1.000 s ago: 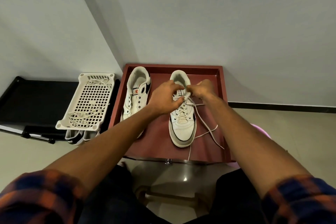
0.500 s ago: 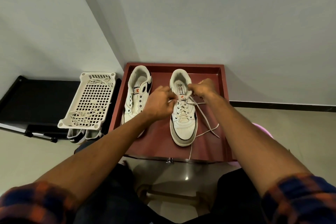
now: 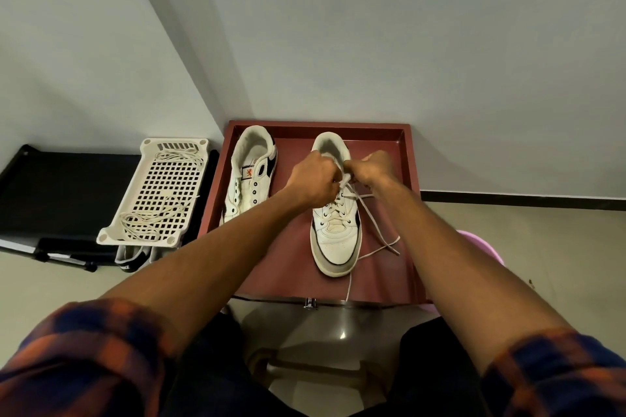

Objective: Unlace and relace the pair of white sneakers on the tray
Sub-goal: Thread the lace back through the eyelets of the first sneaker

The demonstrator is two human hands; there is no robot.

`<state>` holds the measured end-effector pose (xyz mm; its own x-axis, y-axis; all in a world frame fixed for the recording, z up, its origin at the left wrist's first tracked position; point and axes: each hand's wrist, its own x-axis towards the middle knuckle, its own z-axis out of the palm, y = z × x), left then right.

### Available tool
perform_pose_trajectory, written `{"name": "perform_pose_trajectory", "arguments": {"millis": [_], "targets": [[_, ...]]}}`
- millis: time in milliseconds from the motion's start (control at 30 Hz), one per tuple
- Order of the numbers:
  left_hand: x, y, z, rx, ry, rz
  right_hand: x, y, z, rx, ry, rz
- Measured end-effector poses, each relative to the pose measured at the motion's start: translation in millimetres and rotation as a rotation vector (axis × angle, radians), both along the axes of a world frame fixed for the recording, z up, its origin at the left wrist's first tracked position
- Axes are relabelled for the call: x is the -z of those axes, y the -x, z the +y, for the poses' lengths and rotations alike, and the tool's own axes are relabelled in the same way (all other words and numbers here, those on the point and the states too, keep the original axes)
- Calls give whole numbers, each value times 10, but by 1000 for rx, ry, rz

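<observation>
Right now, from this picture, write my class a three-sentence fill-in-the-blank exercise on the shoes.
The left hand and right hand pinch the lace of the sneaker on the tray's ____ side.
The other sneaker has ____ lace in its eyelets.
The white basket holds loose ____.
Missing: right; no; laces.

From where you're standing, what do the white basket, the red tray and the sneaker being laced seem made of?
White basket: moulded plastic, matte, going by its uniform grid of holes. Red tray: possibly painted wood or laminate; smooth, dull sheen. Sneaker: leather or synthetic look-alike; smooth stitched white panels. Its lace: woven fabric cord, probably.
</observation>
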<state>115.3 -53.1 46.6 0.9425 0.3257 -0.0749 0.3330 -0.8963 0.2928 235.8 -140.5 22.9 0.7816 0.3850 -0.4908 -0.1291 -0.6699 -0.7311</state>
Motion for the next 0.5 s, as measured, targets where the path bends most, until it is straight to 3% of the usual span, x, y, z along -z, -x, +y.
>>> {"name": "perform_pose_trajectory", "arguments": {"millis": [167,300,500], "targets": [[49,118,32,11,-24,-131,20,5,-4,14,-7,5],[148,455,82,-7,0,-343,28,19,-5,32,-22,12],[221,751,253,-144,167,-275,30,66,-7,27,-28,16]]}}
